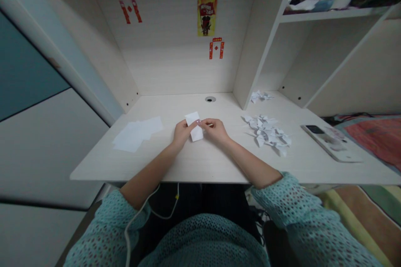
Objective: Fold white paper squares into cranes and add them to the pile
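Between my hands, just above the desk's middle, is a small folded piece of white paper (197, 134). My left hand (181, 132) grips its left side, with the thumb lying across the front. My right hand (216, 129) pinches the paper's right edge between thumb and fingertips, close to the left thumb. To the left lies a loose, fanned stack of flat white paper sheets (134, 134). A heap of folded white paper pieces (266, 131) spreads out to the right of my right hand.
A few more folded papers (260, 96) sit behind the heap by the upright panel. A white phone (332, 144) lies at the desk's right. The front edge of the desk (200, 178) runs under my forearms. A white cable (128, 233) hangs by my left sleeve.
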`<state>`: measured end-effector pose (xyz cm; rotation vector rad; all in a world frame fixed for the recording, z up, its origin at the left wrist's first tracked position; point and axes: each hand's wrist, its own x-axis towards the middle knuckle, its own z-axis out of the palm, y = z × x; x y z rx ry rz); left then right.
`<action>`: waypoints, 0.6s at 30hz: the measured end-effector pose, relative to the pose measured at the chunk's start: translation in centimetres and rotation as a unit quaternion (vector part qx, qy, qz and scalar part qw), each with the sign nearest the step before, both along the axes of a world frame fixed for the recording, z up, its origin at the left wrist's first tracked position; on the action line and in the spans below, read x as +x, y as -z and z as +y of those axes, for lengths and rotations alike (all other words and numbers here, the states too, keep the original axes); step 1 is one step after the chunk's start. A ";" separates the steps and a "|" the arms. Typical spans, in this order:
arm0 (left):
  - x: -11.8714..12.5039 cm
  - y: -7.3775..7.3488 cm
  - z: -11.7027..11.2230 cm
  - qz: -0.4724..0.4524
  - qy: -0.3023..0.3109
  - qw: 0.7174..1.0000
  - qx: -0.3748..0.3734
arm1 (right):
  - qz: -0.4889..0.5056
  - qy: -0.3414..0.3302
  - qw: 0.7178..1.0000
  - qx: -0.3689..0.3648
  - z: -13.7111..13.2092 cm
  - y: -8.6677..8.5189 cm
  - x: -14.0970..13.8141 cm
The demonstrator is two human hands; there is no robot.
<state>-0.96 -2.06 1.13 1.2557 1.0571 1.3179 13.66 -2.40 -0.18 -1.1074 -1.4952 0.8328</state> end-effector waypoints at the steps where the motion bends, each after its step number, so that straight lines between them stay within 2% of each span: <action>1: 0.0 -0.2 0.0 -0.001 -0.001 1.000 -0.013 | -0.006 0.005 1.000 0.001 -0.1 0.0 -0.1; 5: 0.1 -1.1 0.1 -0.038 -0.003 0.997 -0.065 | -0.002 0.010 1.000 -0.007 -0.2 -0.1 -0.4; 9: 1.0 -1.8 0.1 -0.077 -0.032 0.992 -0.098 | 0.036 -0.005 0.999 -0.019 -0.3 -0.5 -0.5; 13: 1.9 -2.1 0.4 -0.098 -0.046 0.989 -0.100 | 0.069 -0.010 0.997 -0.041 -0.3 -0.6 -0.4; 18: 1.1 -2.7 2.9 -0.135 -0.079 0.985 -0.069 | 0.021 -0.014 0.998 -0.050 -0.4 0.0 -0.6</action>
